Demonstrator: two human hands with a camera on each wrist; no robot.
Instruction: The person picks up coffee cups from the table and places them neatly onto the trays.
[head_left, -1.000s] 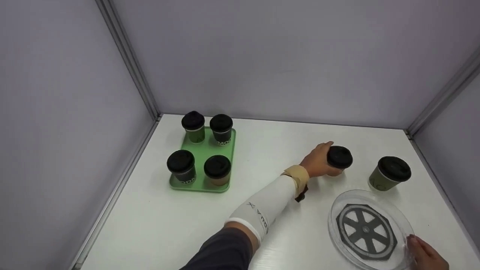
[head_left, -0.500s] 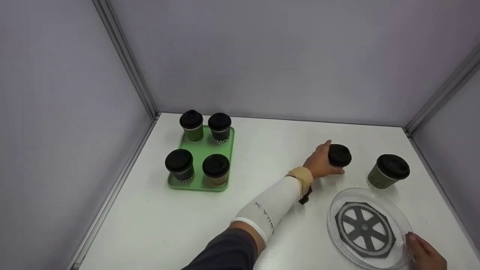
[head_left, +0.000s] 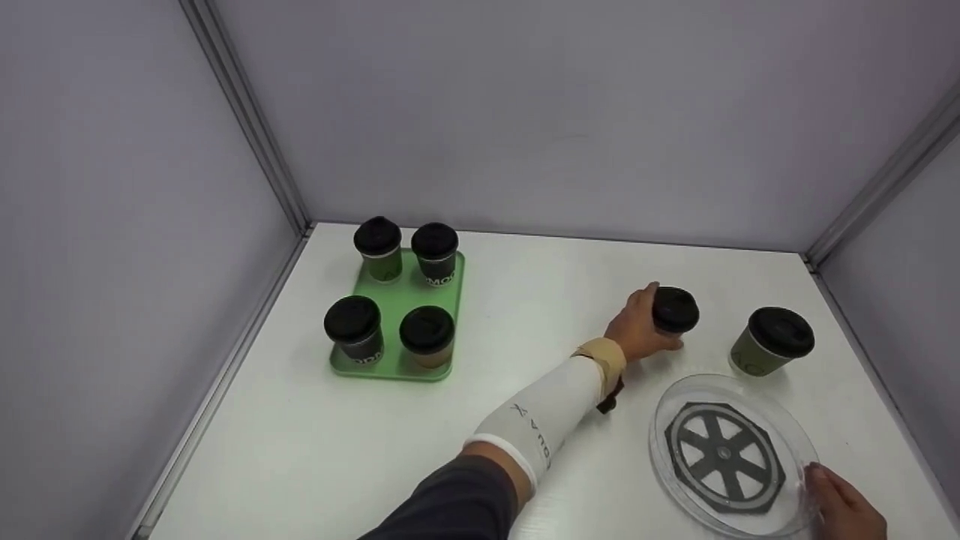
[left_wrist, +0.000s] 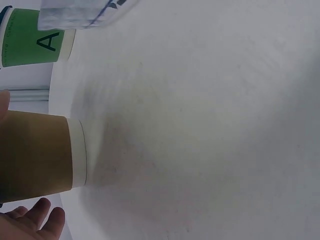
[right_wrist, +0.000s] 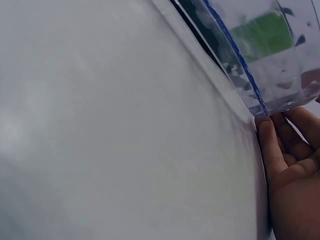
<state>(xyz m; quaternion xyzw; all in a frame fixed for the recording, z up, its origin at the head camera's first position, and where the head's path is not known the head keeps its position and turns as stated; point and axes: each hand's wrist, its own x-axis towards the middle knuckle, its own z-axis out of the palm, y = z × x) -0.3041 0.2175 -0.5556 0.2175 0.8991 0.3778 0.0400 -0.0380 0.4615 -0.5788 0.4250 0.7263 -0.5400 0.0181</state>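
My left hand (head_left: 637, 330) is spread around a brown paper coffee cup (left_wrist: 37, 155) with a black lid, which stands on the white table. In the left wrist view a gap shows between its fingers (left_wrist: 40, 217) and the cup wall. At the lower right, my right hand (head_left: 844, 502) pinches the rim of a clear plastic round turntable tray (head_left: 796, 442) with a dark spoked base. A green coffee cup (head_left: 757, 356) with a black lid stands just beyond this tray, to the right of the brown cup.
A green rectangular tray (head_left: 395, 300) lies on the left of the table (head_left: 360, 450). Several black-lidded cups stand on it: a green one (head_left: 383, 266), dark ones (head_left: 437, 266) and a brown one (head_left: 429, 356). Grey panels (head_left: 555, 135) enclose the table at the back and sides.
The thumb of my left hand has spread out from the brown cup. My right hand keeps its place on the turntable tray's rim, and the head view has shifted slightly.
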